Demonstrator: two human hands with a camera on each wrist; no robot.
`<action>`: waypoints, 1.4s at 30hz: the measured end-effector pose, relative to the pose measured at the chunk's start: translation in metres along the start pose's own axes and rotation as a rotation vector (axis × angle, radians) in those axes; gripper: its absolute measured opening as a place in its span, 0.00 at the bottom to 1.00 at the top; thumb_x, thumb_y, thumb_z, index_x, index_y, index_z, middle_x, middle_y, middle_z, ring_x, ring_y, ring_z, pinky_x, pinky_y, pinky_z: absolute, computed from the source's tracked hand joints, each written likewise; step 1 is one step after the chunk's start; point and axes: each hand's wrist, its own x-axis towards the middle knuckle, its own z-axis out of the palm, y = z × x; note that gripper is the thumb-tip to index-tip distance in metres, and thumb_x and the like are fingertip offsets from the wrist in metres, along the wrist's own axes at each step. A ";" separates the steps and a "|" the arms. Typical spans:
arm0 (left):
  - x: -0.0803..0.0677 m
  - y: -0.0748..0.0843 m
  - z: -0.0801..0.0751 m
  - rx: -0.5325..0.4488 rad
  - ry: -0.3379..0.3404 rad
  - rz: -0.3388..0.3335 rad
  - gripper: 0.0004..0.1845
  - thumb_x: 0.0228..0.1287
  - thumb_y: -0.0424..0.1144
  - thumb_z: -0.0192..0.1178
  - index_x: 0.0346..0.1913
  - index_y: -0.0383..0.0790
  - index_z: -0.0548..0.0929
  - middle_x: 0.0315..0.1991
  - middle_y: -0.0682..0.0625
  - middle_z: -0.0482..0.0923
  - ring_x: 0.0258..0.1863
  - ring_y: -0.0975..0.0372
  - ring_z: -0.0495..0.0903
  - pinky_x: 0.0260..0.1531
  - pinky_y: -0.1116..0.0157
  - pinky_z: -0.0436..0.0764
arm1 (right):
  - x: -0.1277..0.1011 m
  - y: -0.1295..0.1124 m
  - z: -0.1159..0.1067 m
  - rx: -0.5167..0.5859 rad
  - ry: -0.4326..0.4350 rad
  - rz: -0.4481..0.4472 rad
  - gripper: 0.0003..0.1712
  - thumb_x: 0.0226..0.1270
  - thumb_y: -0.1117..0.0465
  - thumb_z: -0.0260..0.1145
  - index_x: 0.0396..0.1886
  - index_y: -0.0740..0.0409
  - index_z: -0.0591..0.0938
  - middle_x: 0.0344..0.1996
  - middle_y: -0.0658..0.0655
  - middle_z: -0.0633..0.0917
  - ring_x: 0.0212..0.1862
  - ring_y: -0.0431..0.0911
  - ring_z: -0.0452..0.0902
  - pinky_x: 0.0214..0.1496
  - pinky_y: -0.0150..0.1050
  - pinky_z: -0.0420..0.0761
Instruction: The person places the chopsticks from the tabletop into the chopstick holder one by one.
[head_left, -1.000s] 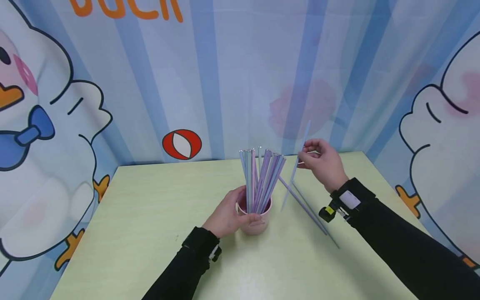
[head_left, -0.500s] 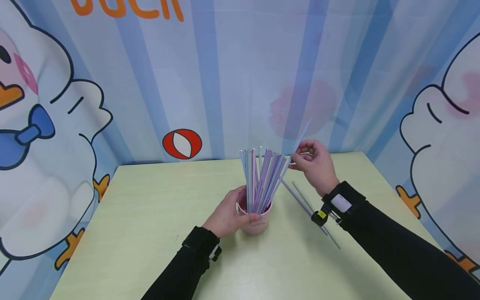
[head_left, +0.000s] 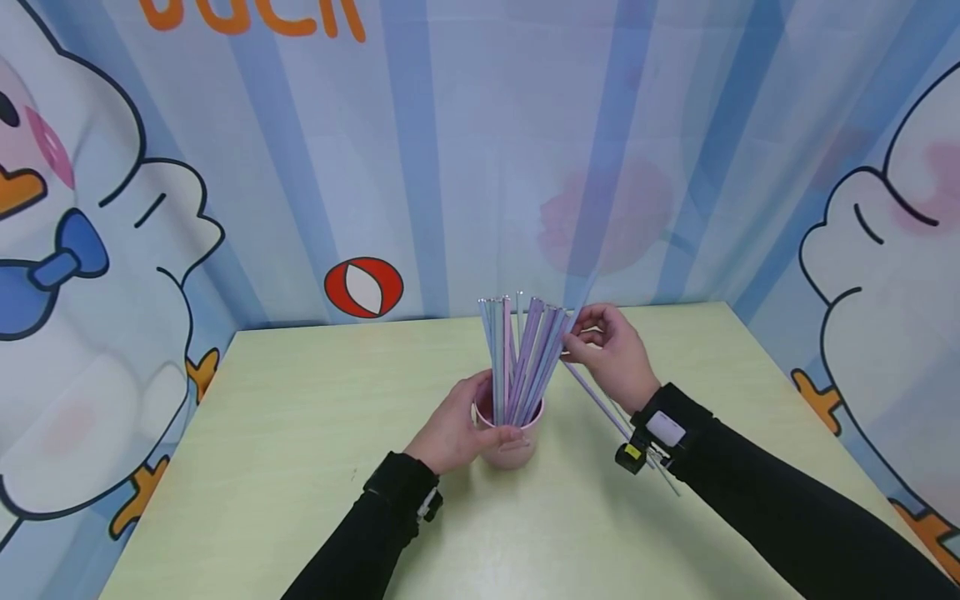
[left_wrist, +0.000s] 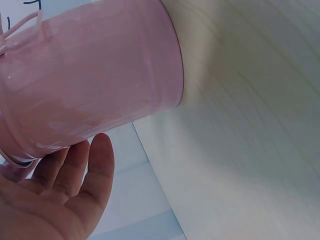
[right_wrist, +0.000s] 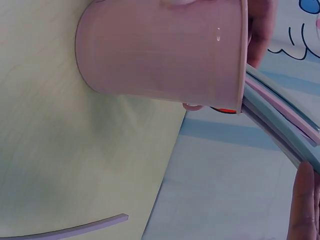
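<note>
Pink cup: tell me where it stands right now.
In the head view the pink cup stands mid-table, full of straws. The left hand holds it; the right hand is just right.

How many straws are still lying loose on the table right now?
2 straws lie side by side on the table right of the pink cup, partly under the right hand and wrist. More could be hidden beneath that arm.
</note>
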 end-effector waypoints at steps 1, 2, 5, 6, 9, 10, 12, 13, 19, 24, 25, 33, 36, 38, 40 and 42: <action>0.000 0.000 0.000 -0.001 0.000 0.000 0.48 0.49 0.54 0.74 0.73 0.51 0.62 0.63 0.57 0.69 0.59 0.64 0.71 0.64 0.57 0.65 | -0.001 0.001 0.001 -0.008 -0.004 0.001 0.20 0.65 0.71 0.65 0.51 0.73 0.66 0.40 0.65 0.73 0.37 0.46 0.79 0.41 0.44 0.84; 0.000 0.000 0.000 -0.002 -0.001 -0.001 0.48 0.49 0.54 0.74 0.73 0.51 0.62 0.63 0.57 0.69 0.59 0.64 0.71 0.64 0.58 0.65 | -0.002 0.003 0.002 -0.017 -0.010 0.004 0.20 0.65 0.71 0.65 0.51 0.72 0.67 0.40 0.65 0.73 0.37 0.46 0.80 0.41 0.44 0.84; 0.000 0.001 0.000 -0.006 -0.001 -0.007 0.48 0.49 0.54 0.74 0.73 0.52 0.62 0.64 0.57 0.69 0.59 0.64 0.70 0.64 0.57 0.65 | -0.006 0.008 0.004 -0.041 -0.026 0.018 0.19 0.65 0.71 0.65 0.50 0.70 0.68 0.40 0.65 0.74 0.38 0.48 0.80 0.41 0.43 0.84; 0.000 0.001 0.000 -0.005 0.000 -0.011 0.48 0.49 0.54 0.74 0.73 0.52 0.62 0.64 0.57 0.68 0.59 0.63 0.70 0.64 0.56 0.65 | -0.007 0.009 0.004 -0.049 -0.031 0.024 0.19 0.65 0.71 0.66 0.50 0.69 0.68 0.40 0.64 0.74 0.38 0.48 0.80 0.41 0.43 0.84; -0.001 0.001 0.000 0.005 0.002 -0.020 0.49 0.49 0.55 0.74 0.73 0.54 0.61 0.64 0.57 0.68 0.59 0.63 0.70 0.64 0.55 0.65 | -0.010 0.013 0.006 -0.064 -0.042 0.038 0.18 0.64 0.70 0.66 0.49 0.67 0.69 0.40 0.64 0.74 0.39 0.50 0.80 0.41 0.45 0.84; -0.001 0.001 0.001 0.008 0.003 -0.020 0.49 0.49 0.55 0.74 0.73 0.54 0.61 0.64 0.57 0.68 0.58 0.63 0.70 0.64 0.55 0.65 | -0.011 0.013 0.006 -0.068 -0.045 0.040 0.18 0.64 0.70 0.66 0.49 0.66 0.69 0.40 0.64 0.75 0.39 0.50 0.80 0.41 0.45 0.84; -0.001 0.001 0.001 0.012 0.003 -0.019 0.49 0.49 0.55 0.74 0.73 0.54 0.61 0.64 0.57 0.68 0.58 0.63 0.69 0.64 0.55 0.65 | -0.012 0.015 0.007 -0.076 -0.055 0.042 0.18 0.64 0.70 0.66 0.48 0.66 0.69 0.39 0.64 0.75 0.39 0.51 0.81 0.41 0.45 0.84; -0.001 0.001 0.000 0.012 0.003 -0.016 0.48 0.49 0.55 0.74 0.73 0.54 0.62 0.64 0.57 0.68 0.58 0.63 0.69 0.64 0.55 0.64 | -0.013 0.016 0.008 -0.079 -0.062 0.041 0.18 0.64 0.70 0.66 0.48 0.67 0.69 0.39 0.64 0.75 0.38 0.51 0.81 0.41 0.45 0.84; 0.000 0.000 0.000 0.012 0.007 -0.006 0.47 0.50 0.54 0.74 0.72 0.54 0.62 0.63 0.58 0.69 0.57 0.63 0.70 0.64 0.56 0.64 | -0.015 0.022 0.010 -0.093 -0.116 0.047 0.17 0.63 0.70 0.67 0.47 0.69 0.70 0.39 0.65 0.76 0.39 0.53 0.82 0.41 0.42 0.84; -0.001 0.001 0.000 0.014 0.008 -0.002 0.47 0.50 0.54 0.74 0.72 0.54 0.63 0.63 0.58 0.69 0.58 0.63 0.69 0.64 0.55 0.64 | -0.015 0.024 0.010 -0.098 -0.131 0.056 0.18 0.64 0.70 0.67 0.49 0.70 0.70 0.40 0.64 0.76 0.40 0.53 0.82 0.41 0.40 0.84; -0.001 0.001 0.000 0.015 0.009 -0.004 0.47 0.49 0.54 0.74 0.72 0.54 0.63 0.63 0.58 0.69 0.58 0.63 0.69 0.64 0.55 0.64 | -0.015 0.024 0.010 -0.098 -0.132 0.055 0.19 0.64 0.70 0.67 0.49 0.70 0.70 0.41 0.64 0.76 0.40 0.53 0.82 0.41 0.40 0.84; -0.002 0.002 0.000 0.024 0.015 -0.016 0.48 0.49 0.55 0.74 0.73 0.54 0.62 0.64 0.57 0.67 0.60 0.63 0.67 0.65 0.54 0.63 | -0.015 0.023 0.011 -0.114 -0.132 0.073 0.18 0.63 0.69 0.68 0.48 0.69 0.70 0.40 0.65 0.77 0.40 0.54 0.83 0.42 0.40 0.83; -0.001 0.001 0.000 0.024 0.015 -0.015 0.48 0.49 0.55 0.74 0.73 0.54 0.62 0.64 0.57 0.68 0.60 0.63 0.67 0.65 0.54 0.63 | -0.016 0.021 0.012 -0.142 -0.148 0.090 0.17 0.64 0.69 0.67 0.47 0.69 0.71 0.40 0.64 0.78 0.41 0.53 0.83 0.43 0.39 0.83; -0.001 0.001 0.000 0.020 0.015 -0.015 0.48 0.49 0.54 0.74 0.73 0.54 0.62 0.64 0.57 0.68 0.60 0.63 0.68 0.65 0.54 0.63 | -0.018 0.018 0.014 -0.167 -0.159 0.093 0.16 0.64 0.70 0.66 0.47 0.70 0.71 0.39 0.64 0.79 0.41 0.55 0.82 0.42 0.38 0.83; -0.001 0.001 0.000 0.016 0.014 -0.013 0.48 0.49 0.54 0.74 0.73 0.53 0.62 0.64 0.57 0.68 0.61 0.63 0.68 0.65 0.54 0.63 | -0.021 0.011 0.016 -0.186 -0.169 0.085 0.15 0.64 0.71 0.65 0.47 0.71 0.71 0.39 0.65 0.79 0.42 0.57 0.82 0.42 0.38 0.83; -0.002 0.001 0.000 0.013 0.014 -0.012 0.48 0.49 0.54 0.74 0.73 0.54 0.62 0.64 0.57 0.68 0.61 0.63 0.67 0.65 0.54 0.63 | -0.021 0.009 0.016 -0.196 -0.168 0.081 0.15 0.64 0.72 0.65 0.47 0.72 0.71 0.39 0.65 0.78 0.42 0.59 0.81 0.42 0.39 0.83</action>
